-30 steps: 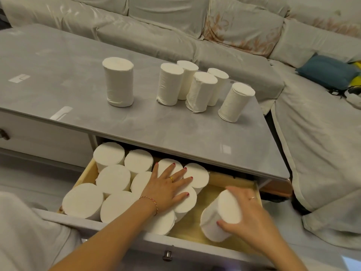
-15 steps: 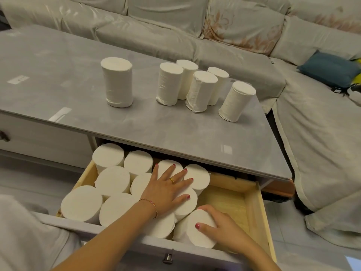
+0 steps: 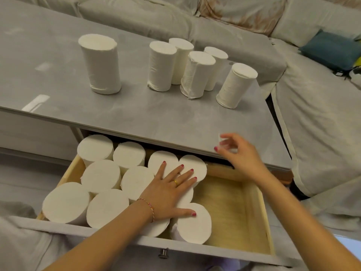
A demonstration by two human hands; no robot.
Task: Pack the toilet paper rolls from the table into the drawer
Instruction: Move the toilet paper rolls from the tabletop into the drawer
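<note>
Several white toilet paper rolls stand upright on the grey table (image 3: pixel 136 118): one alone at the left (image 3: pixel 100 65), a cluster in the middle (image 3: pixel 162 65), one at the right (image 3: pixel 235 86). The open wooden drawer (image 3: pixel 232 210) below holds several rolls on end, packed in its left half. The newest roll (image 3: pixel 194 223) stands at the drawer's front. My left hand (image 3: pixel 168 192) lies flat on the packed rolls, fingers spread. My right hand (image 3: pixel 242 155) hovers empty over the table's front edge, fingers apart and blurred.
A pale sofa (image 3: pixel 322 118) wraps around the table at the back and right, with a blue cushion (image 3: pixel 330 49) on it. The drawer's right half shows bare wood. A small knob (image 3: pixel 163 253) sits on the drawer front.
My right hand set its roll down at the drawer's front, let go, and rose toward the table's edge. My left hand stayed pressed on the packed rolls.
</note>
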